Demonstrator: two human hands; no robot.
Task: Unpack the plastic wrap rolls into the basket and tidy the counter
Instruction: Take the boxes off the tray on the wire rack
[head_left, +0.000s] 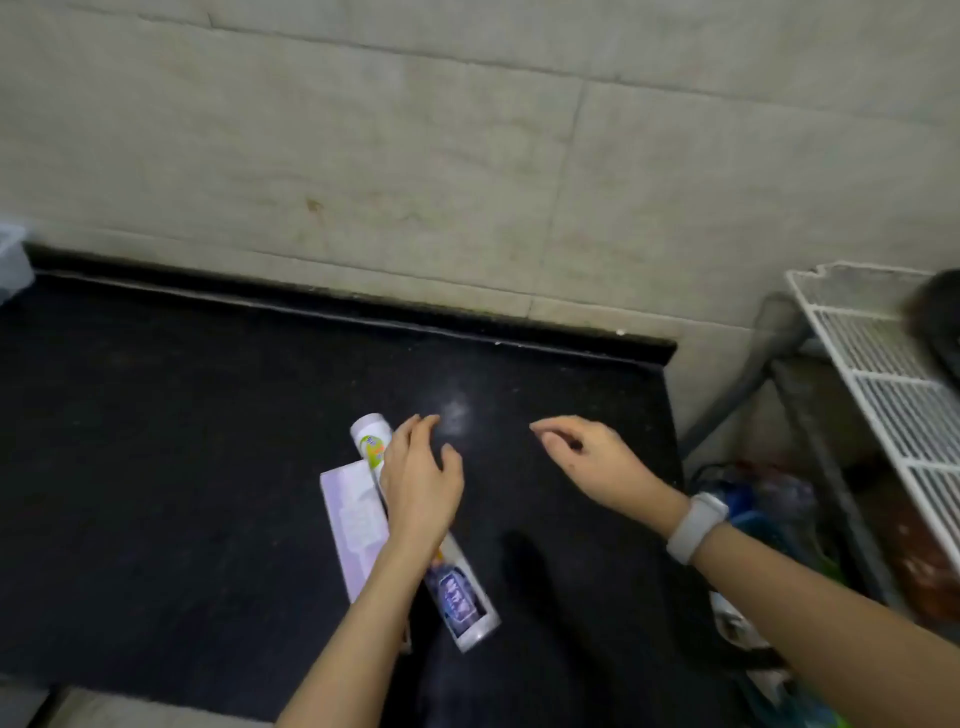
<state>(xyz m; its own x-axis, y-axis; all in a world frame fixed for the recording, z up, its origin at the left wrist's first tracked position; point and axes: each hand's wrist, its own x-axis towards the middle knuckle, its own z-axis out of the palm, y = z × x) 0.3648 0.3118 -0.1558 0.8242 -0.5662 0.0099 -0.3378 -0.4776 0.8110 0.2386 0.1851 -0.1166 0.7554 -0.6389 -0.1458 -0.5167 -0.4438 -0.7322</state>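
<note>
A plastic wrap roll (460, 597) in a printed wrapper lies diagonally on the black counter (182, 467); its white far end pokes out past my fingers. Beside it on the left lies a flat pale purple box (350, 519). My left hand (421, 483) hovers over the middle of the roll with fingers spread, holding nothing. My right hand (587, 457) floats to the right above bare counter, fingers loosely curled and empty, with a white wristband (696, 527) on the wrist. No basket is clearly visible.
A tiled wall rises behind the counter. A white wire rack (883, 374) stands to the right, with bags and clutter (769, 499) on the floor beneath it. A clear plastic container (13, 260) sits at the far left edge. The counter ends at the right near my right wrist.
</note>
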